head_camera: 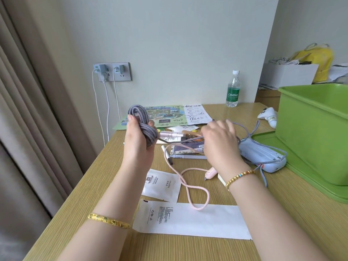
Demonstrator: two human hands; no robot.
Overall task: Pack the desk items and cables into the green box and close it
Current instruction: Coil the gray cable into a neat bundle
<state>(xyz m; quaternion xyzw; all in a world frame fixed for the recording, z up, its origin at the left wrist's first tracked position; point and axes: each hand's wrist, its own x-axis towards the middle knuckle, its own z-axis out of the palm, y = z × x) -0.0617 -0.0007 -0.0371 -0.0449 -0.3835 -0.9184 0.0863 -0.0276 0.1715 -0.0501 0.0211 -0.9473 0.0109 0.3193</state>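
The left hand (138, 136) is raised above the left part of the desk (79, 194) and grips a coiled grey cable (140, 121), its fingers curled round the bundle. The right hand (219, 140) is raised over the middle of the desk and pinches the loose end of the same cable, which runs taut between the two hands and then trails on to the right over a pale blue case (263, 155). The green box (316, 132) stands open at the right edge of the desk, on its green lid (308, 176), with the case just beside the lid. A pink cable (190, 187) lies looped near the middle of the desk, partly on a long white paper sleeve (192, 221) near the front edge. A small white sachet (162, 183) lies beside it. Pens (185, 157) and small items sit in a pile under the hands. A map leaflet (163, 115) lies toward the back edge, and a water bottle (233, 89) stands upright at the back. A white controller (268, 115) rests behind the box's left side.
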